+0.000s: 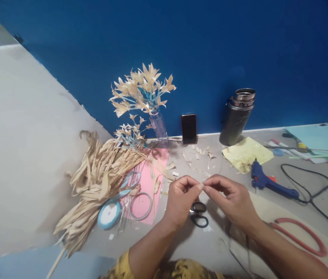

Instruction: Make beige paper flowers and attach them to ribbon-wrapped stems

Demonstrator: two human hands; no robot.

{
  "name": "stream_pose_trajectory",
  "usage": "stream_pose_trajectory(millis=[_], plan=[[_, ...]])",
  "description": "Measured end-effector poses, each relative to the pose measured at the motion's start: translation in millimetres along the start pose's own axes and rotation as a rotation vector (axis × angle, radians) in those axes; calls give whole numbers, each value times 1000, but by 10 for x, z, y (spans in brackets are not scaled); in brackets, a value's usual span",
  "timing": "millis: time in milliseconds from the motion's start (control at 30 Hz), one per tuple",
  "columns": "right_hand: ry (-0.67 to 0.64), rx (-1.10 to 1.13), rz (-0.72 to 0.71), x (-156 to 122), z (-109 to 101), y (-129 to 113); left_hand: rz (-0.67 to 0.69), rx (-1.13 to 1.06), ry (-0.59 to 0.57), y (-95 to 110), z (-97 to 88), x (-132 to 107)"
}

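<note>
My left hand [183, 197] and my right hand [230, 198] meet fingertip to fingertip over the middle of the table. Both are closed in a pinch. Whatever lies between the fingertips is too small to name. Black-handled scissors [199, 215] lie on the table just below my hands, their blades partly hidden by my left hand. Pale scraps [201, 153] of dry husk are scattered beyond my fingers. A blue glue gun [271, 183] rests to the right of my right hand. Left of my left hand is a pink sheet [149, 186] with a grey tape ring [141, 206] on it.
At left, a heap of dried husks [94, 182] lies beside a blue ribbon spool [109, 214]. Husk flowers [145, 87] stand in a clear bottle [159, 128] near a phone [189, 129] and a dark flask [236, 118]. Red-handled pliers [300, 230] and a black cord [321, 193] are at right.
</note>
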State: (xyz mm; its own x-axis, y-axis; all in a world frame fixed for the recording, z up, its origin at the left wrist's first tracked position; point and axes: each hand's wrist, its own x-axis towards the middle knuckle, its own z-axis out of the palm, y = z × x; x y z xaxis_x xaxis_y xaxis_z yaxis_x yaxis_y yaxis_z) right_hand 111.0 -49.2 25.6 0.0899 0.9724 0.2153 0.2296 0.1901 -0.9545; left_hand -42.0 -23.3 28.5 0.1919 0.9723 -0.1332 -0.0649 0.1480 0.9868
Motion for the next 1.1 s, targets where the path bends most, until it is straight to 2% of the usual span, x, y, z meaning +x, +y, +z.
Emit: stream_pose_trajectory(millis=[233,333,467,667,967,1100], plan=[[132,-335,-467,-64,47,68,-115,-234,-122,-30,-32,-11],[158,-470,-616,-71,29,123,-139,-222,-115,-16,-30,-35],[183,-560,-783,-65,-1,155,-267,-364,-172,31,-12,-68],[124,-570,-878,-45,-80,165,-355,-473,-195,124,-11,-116],[49,-555,-943,-22,-90,188,-351,-383,-150,166,-56,-144],[12,-547,-960,-9,-83,202,-373,-349,-164,173,-95,-131]])
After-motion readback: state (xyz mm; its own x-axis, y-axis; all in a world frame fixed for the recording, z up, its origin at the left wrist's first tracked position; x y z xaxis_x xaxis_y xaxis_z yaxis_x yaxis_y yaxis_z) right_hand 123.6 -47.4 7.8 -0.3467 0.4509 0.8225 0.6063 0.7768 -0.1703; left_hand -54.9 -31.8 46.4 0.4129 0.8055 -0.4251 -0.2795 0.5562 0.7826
